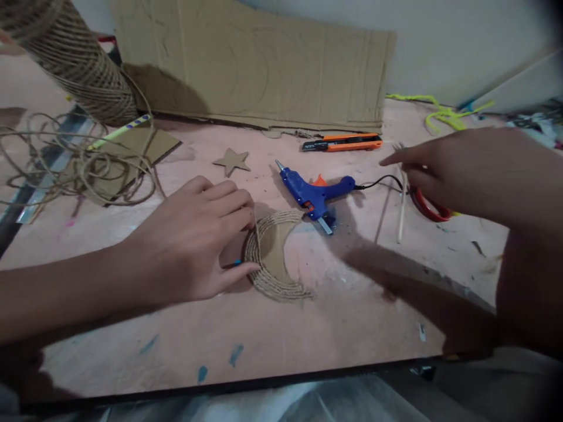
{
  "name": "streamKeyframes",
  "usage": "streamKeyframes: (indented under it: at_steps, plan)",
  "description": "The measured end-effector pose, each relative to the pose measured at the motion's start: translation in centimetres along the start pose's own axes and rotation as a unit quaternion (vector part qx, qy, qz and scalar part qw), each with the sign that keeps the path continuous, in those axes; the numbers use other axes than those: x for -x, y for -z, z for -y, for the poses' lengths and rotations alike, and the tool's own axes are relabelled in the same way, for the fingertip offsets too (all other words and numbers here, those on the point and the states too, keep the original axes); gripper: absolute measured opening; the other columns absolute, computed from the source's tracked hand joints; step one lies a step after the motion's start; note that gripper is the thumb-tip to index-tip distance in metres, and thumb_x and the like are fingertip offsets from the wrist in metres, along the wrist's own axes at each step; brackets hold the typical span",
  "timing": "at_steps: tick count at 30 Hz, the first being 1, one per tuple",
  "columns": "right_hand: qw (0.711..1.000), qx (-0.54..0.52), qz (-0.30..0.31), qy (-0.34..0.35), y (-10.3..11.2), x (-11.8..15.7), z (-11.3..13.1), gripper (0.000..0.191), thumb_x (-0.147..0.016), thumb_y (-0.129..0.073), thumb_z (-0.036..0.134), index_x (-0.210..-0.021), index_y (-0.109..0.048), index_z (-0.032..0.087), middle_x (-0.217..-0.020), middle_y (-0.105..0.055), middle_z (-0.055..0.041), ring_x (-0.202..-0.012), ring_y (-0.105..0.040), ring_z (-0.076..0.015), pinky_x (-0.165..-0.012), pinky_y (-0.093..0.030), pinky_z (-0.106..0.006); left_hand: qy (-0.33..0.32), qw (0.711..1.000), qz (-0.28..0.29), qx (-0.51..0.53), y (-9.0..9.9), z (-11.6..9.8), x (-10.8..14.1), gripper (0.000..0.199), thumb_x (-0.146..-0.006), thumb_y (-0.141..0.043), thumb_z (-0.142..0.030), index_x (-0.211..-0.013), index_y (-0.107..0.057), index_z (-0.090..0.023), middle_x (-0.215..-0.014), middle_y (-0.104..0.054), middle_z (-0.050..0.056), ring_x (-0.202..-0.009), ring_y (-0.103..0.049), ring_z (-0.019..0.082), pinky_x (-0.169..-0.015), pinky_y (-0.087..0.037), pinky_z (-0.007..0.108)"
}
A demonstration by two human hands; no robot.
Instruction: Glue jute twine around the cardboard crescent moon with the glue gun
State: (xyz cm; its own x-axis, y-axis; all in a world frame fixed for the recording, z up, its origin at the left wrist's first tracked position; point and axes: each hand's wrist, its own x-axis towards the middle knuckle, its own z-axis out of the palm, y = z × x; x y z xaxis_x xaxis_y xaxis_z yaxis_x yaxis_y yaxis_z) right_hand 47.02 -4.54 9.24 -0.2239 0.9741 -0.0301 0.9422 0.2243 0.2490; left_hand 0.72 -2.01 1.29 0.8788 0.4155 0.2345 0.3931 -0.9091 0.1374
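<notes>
My left hand [202,240] lies at the left of a cardboard crescent [275,249], whose outer band is covered with rows of twine [275,288]. Its fingers are curled on a strand of that twine, and the thumb tip presses on the rows. My right hand [457,170] hovers over red-handled scissors [433,212], index finger stretched out to the left and the others bent; it partly hides the scissors. A blue glue gun [308,187] rests just above the crescent, its nozzle toward the upper left.
A cardboard star [231,162] and an orange utility knife [343,142] lie farther back. Behind them leans a cardboard sheet [264,64]. A large twine spool [83,70] stands at left beside loose twine coils. A thin stick [402,214] and yellow-green cord [444,116] lie at right.
</notes>
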Motion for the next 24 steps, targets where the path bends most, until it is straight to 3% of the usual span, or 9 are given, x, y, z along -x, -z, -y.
streamKeyframes:
  at_steps: [2,3,5,8,13,17,20,22,24]
  plan:
    - [0.998,0.009,0.009,0.067,0.4,-0.9,3.0,0.055,-0.124,-0.049,0.037,-0.158,-0.089,0.019,-0.152,-0.088,-0.0276,-0.138,-0.081,-0.0522,-0.093,-0.061,-0.059,0.021,0.999,0.036,0.011,0.6,-0.1,-0.1,0.046,-0.099,-0.099,-0.063,-0.115,-0.077,-0.027,-0.121,-0.087,0.010,-0.108,-0.077,0.037,-0.089,-0.047,0.054]
    - [0.994,-0.012,-0.002,0.107,0.3,-1.3,4.5,0.062,-0.125,-0.049,0.041,-0.171,-0.081,0.015,-0.163,-0.083,-0.0304,-0.150,-0.077,-0.0538,-0.103,-0.064,-0.061,0.027,0.998,0.062,0.018,0.9,0.0,0.0,0.046,-0.099,-0.101,-0.064,-0.115,-0.078,-0.027,-0.120,-0.087,0.010,-0.106,-0.076,0.036,-0.089,-0.047,0.053]
    - [0.980,-0.070,-0.011,0.184,-0.4,-2.2,7.0,0.066,-0.124,-0.054,0.044,-0.180,-0.073,0.014,-0.173,-0.078,-0.0297,-0.157,-0.075,-0.0517,-0.118,-0.063,-0.062,0.031,0.995,0.094,0.029,1.5,0.5,0.1,0.044,-0.101,-0.100,-0.063,-0.114,-0.079,-0.027,-0.118,-0.087,0.009,-0.104,-0.074,0.035,-0.089,-0.045,0.051]
    - [0.964,-0.108,-0.028,0.242,-2.2,-3.1,9.2,0.061,-0.118,-0.060,0.036,-0.173,-0.078,0.017,-0.160,-0.085,-0.0251,-0.133,-0.082,-0.0448,-0.110,-0.061,-0.055,0.006,0.993,0.097,0.059,1.7,1.4,0.3,0.031,-0.104,-0.096,-0.052,-0.116,-0.079,-0.029,-0.117,-0.088,0.006,-0.106,-0.074,0.034,-0.090,-0.042,0.048]
    - [0.971,-0.117,-0.071,0.195,-4.0,-3.4,9.9,0.042,-0.103,-0.071,0.034,-0.138,-0.082,0.015,-0.130,-0.089,-0.0207,-0.096,-0.078,-0.0349,-0.082,-0.049,-0.045,-0.042,0.988,0.086,0.123,1.9,2.6,-0.1,0.016,-0.105,-0.088,-0.037,-0.109,-0.075,-0.031,-0.109,-0.085,0.003,-0.100,-0.073,0.031,-0.086,-0.039,0.047]
    - [0.962,-0.167,-0.160,0.148,-4.5,-1.8,9.9,0.037,-0.107,-0.067,0.038,-0.139,-0.077,0.020,-0.131,-0.091,-0.0170,-0.087,-0.076,-0.0300,-0.071,-0.040,-0.042,-0.029,0.991,0.066,0.112,2.7,2.5,-1.2,0.020,-0.106,-0.081,-0.034,-0.096,-0.064,-0.029,-0.093,-0.073,0.004,-0.094,-0.064,0.031,-0.081,-0.042,0.047]
    - [0.944,-0.206,-0.228,0.121,-4.8,0.1,10.2,0.035,-0.105,-0.073,0.036,-0.137,-0.075,0.021,-0.126,-0.091,-0.0130,-0.083,-0.074,-0.0262,-0.066,-0.037,-0.040,0.005,0.995,0.030,0.093,2.7,2.2,-1.6,0.009,-0.114,-0.068,-0.030,-0.107,-0.064,-0.028,-0.104,-0.074,0.007,-0.103,-0.067,0.032,-0.088,-0.051,0.051]
    - [0.928,-0.228,-0.264,0.135,-5.2,1.3,10.3,0.034,-0.106,-0.077,0.032,-0.138,-0.075,0.022,-0.122,-0.091,-0.0109,-0.088,-0.078,-0.0254,-0.067,-0.043,-0.039,0.033,0.997,-0.006,0.064,1.8,2.1,-1.6,0.005,-0.119,-0.064,-0.032,-0.120,-0.064,-0.027,-0.118,-0.078,0.010,-0.114,-0.072,0.035,-0.097,-0.055,0.054]
    - [0.906,-0.250,-0.294,0.174,-6.0,2.3,10.3,0.034,-0.110,-0.079,0.033,-0.142,-0.076,0.022,-0.126,-0.092,-0.0121,-0.100,-0.085,-0.0267,-0.072,-0.053,-0.038,0.044,0.997,-0.042,0.040,0.3,2.2,-1.3,0.014,-0.121,-0.063,-0.038,-0.130,-0.064,-0.028,-0.129,-0.081,0.012,-0.126,-0.076,0.039,-0.100,-0.055,0.056]
